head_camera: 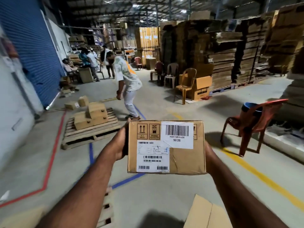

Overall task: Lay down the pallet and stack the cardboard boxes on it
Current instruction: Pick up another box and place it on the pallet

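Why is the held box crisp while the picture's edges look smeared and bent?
Head view: the box is sharp, its labels readable; the left wall and bottom corners smear with blur; the wide-angle lens bows the sides; the red chair casts a dark shadow.

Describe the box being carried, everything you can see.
The cardboard box is brown, closed, slightly creased. Its facing side carries printed handling symbols, a white barcode label reading 50/26 and a larger white shipping label. It is held level in the air, left hand on its left side, right hand on its right.
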Demonstrator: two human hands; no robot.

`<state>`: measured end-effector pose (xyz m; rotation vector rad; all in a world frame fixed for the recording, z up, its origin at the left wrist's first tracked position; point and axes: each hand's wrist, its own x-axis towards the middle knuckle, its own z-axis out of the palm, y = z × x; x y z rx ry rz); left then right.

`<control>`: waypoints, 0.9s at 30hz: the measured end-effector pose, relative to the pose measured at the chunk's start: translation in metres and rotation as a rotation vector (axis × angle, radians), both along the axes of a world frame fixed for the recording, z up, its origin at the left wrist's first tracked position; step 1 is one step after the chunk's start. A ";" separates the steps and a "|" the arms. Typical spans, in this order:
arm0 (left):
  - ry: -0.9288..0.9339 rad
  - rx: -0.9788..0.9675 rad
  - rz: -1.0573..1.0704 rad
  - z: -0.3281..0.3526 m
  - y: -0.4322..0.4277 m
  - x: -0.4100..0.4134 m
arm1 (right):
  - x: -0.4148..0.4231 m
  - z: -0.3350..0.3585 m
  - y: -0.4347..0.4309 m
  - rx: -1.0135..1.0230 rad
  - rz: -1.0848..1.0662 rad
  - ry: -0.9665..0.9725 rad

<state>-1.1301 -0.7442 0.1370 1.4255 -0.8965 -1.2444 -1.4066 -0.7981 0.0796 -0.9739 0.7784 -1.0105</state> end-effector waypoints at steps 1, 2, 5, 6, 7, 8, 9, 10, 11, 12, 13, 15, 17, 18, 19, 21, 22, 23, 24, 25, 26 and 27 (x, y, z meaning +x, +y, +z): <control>-0.025 0.032 0.031 0.000 0.008 0.022 | 0.016 -0.004 -0.006 0.005 0.029 0.030; -0.051 0.064 0.041 0.000 0.016 0.040 | 0.028 -0.009 -0.011 0.012 0.029 0.053; -0.086 0.157 0.088 -0.008 0.039 0.102 | 0.091 -0.025 -0.024 0.061 0.116 0.140; -0.096 0.170 0.115 -0.012 0.047 0.121 | 0.114 -0.029 -0.024 0.077 0.130 0.138; -0.094 0.178 0.138 -0.016 0.053 0.136 | 0.135 -0.029 -0.021 0.089 0.136 0.146; -0.076 0.179 0.160 -0.023 0.061 0.158 | 0.161 -0.029 -0.017 0.114 0.159 0.151; -0.055 0.178 0.190 -0.030 0.068 0.180 | 0.186 -0.029 -0.014 0.144 0.188 0.150; -0.022 0.173 0.215 -0.037 0.076 0.203 | 0.213 -0.030 -0.012 0.170 0.227 0.150; -0.005 0.171 0.245 -0.044 0.086 0.228 | 0.242 -0.032 -0.009 0.190 0.272 0.154; 0.011 0.168 0.269 -0.052 0.093 0.251 | 0.267 -0.033 -0.007 0.195 0.299 0.163; 0.026 0.171 0.312 -0.060 0.103 0.278 | 0.297 -0.038 -0.005 0.201 0.347 0.186; 0.042 0.189 0.374 -0.081 0.118 0.335 | 0.359 -0.051 0.000 0.220 0.434 0.290; 0.017 0.225 0.415 -0.104 0.131 0.386 | 0.415 -0.070 0.006 0.244 0.503 0.392; 0.005 0.242 0.416 -0.120 0.137 0.412 | 0.444 -0.085 0.011 0.254 0.537 0.440; -0.025 0.267 0.422 -0.136 0.143 0.438 | 0.472 -0.101 0.017 0.264 0.563 0.489; -0.102 0.291 0.434 -0.170 0.149 0.484 | 0.524 -0.136 0.030 0.261 0.620 0.560; -0.152 0.301 0.434 -0.194 0.149 0.507 | 0.544 -0.156 0.035 0.250 0.623 0.583; -0.213 0.333 0.423 -0.222 0.148 0.530 | 0.567 -0.182 0.039 0.237 0.616 0.590; -0.273 0.353 0.413 -0.255 0.147 0.552 | 0.589 -0.214 0.042 0.230 0.601 0.595; -0.310 0.376 0.408 -0.291 0.145 0.575 | 0.611 -0.251 0.044 0.225 0.586 0.588; -0.356 0.393 0.400 -0.330 0.146 0.595 | 0.631 -0.290 0.047 0.224 0.568 0.573; -0.367 0.415 0.395 -0.361 0.148 0.608 | 0.647 -0.330 0.049 0.222 0.549 0.562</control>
